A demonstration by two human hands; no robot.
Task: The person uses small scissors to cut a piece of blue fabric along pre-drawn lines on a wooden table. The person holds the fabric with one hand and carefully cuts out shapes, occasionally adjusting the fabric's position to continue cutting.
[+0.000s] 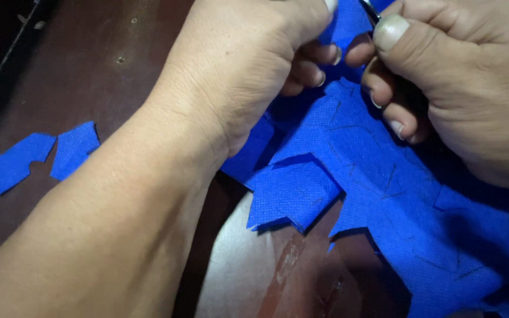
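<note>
A large sheet of blue woven fabric [384, 194] with drawn dark lines and jagged cut edges lies under both hands. My left hand [237, 65] pinches its upper part between thumb and fingers. My right hand [460, 70] is closed beside it at the top right, gripping a tool of which only a thin metal piece [371, 9] shows by the thumb; what tool it is I cannot tell. The fingertips of both hands nearly touch over the fabric.
Two small cut blue fabric pieces [16, 162] [75, 148] lie side by side on the dark brown table [89, 59] at the left. A shiny pale patch of the surface [237, 271] shows below the sheet. The table's edge runs along the upper left.
</note>
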